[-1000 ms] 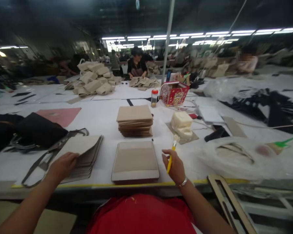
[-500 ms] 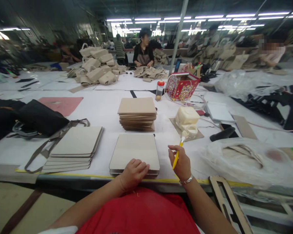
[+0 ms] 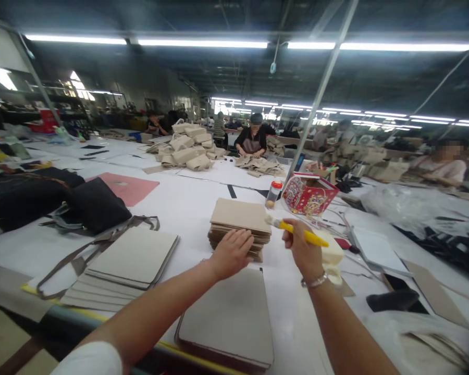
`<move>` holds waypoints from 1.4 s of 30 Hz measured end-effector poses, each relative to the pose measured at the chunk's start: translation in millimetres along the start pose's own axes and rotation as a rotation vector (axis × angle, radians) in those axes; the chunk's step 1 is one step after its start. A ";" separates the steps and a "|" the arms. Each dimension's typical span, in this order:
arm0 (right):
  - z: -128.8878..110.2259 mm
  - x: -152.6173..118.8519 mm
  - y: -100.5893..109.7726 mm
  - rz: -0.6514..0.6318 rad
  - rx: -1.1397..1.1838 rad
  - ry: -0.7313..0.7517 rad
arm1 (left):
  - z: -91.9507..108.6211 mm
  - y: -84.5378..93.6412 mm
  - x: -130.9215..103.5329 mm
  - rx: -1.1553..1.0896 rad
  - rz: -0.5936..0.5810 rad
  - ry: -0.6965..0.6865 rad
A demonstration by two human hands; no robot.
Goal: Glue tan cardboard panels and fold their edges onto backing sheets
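My left hand reaches over the front of a stack of tan cardboard sheets, its fingers stretched forward against or just above the near edge; whether they touch is unclear. In my right hand is a brush with a yellow handle, held level, its pale bristles pointing left close to the stack's right side. Below my left forearm lies a pile of larger beige boards. Behind my right wrist, a cream-coloured tub is partly hidden.
Fanned beige panels lie on the left, beside a black bag. A red patterned box and a red-lidded jar stand behind the stack. A plastic bag lies front right. Co-workers sit across the table.
My left hand has moved forward from the near boards to the tan stack. My right hand has lifted the brush away from the tub and turned it leftward. The view has tilted up.
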State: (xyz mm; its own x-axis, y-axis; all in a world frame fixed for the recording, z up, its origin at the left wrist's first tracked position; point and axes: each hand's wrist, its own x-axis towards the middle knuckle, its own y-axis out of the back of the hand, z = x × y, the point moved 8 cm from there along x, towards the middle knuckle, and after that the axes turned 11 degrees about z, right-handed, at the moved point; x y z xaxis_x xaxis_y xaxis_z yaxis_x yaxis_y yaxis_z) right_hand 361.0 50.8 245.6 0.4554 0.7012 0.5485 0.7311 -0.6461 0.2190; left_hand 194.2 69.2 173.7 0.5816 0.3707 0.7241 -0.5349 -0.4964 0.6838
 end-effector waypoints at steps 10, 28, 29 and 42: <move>43.3 51.1 -204.6 -0.564 0.245 -0.475 | -48.1 -52.2 26.3 0.032 -0.181 0.235; 132.7 153.8 -107.9 -0.097 -0.181 -0.406 | -50.6 -47.5 37.9 0.018 -0.201 0.211; 129.9 155.6 -96.6 -0.096 -0.200 -0.368 | -51.3 -47.0 41.0 0.028 -0.220 0.216; 48.6 43.9 -58.6 -0.529 -0.360 0.342 | -70.7 -60.6 68.6 0.079 -0.388 0.188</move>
State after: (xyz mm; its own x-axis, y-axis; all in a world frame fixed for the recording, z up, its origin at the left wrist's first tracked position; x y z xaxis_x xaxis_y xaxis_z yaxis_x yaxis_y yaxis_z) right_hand 362.8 134.1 217.6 -0.1403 0.8519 0.5045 0.5702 -0.3470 0.7446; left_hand 223.2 180.2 188.4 0.6043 0.6746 0.4239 -0.2457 -0.3483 0.9046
